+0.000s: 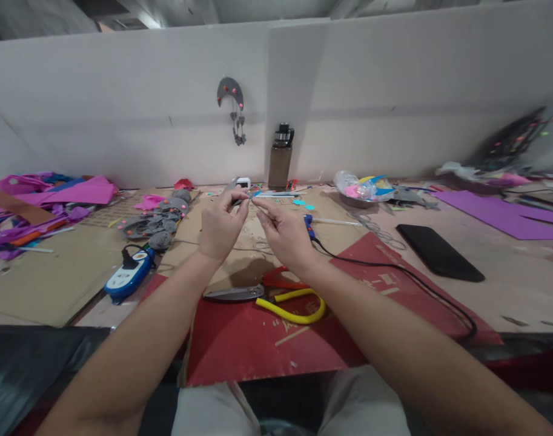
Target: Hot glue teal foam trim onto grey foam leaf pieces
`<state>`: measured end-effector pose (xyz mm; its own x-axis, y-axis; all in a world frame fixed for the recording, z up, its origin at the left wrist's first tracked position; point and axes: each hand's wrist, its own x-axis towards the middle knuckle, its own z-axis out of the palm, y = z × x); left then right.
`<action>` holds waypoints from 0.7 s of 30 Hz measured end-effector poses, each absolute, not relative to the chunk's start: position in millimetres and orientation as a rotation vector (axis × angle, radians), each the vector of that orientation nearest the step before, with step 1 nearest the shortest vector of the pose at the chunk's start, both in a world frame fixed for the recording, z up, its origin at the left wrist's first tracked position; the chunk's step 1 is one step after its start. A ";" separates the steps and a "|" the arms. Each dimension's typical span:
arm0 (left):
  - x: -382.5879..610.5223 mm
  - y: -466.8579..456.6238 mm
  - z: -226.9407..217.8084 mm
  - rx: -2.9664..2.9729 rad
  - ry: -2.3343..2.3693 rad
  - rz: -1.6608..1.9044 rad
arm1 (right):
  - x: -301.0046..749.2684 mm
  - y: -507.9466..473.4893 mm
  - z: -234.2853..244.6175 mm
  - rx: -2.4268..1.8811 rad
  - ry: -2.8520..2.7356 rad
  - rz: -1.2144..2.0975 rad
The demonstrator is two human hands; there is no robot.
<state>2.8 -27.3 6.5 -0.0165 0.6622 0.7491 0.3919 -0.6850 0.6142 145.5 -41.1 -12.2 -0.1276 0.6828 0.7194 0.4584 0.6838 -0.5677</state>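
Observation:
My left hand (222, 225) is raised over the middle of the table, thumb and fingers pinched on a small dark piece (237, 203) whose kind I cannot make out. Close against it comes my right hand (286, 233), its fingers drawn together and their tips almost meeting those of the left. Anything between the right fingertips is too small to name. Below the hands lie scissors (294, 315) with yellow-covered handles, blades pointing left. Just beyond the right hand is a blue glue gun (309, 227) with a clear glue stick (335, 222) and a black cord.
A red board (276, 348) lies under the scissors. A blue-and-white power strip (129, 275) and grey felt pieces (160, 221) sit left. A black phone (440, 253) and purple sheets (503, 212) lie right. A bottle (280, 160) and a bowl (360, 200) stand behind.

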 end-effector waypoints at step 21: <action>5.6 -23.8 4.4 2.034 1.167 1.792 | 147.7 -42.8 -11.8 -0.983 -1.888 -0.012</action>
<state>5.6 -23.8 4.4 -0.0404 0.6548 0.7547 0.4255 -0.6721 0.6059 147.7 -42.8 -11.8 -0.2028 0.6217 0.7566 0.6309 0.6738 -0.3845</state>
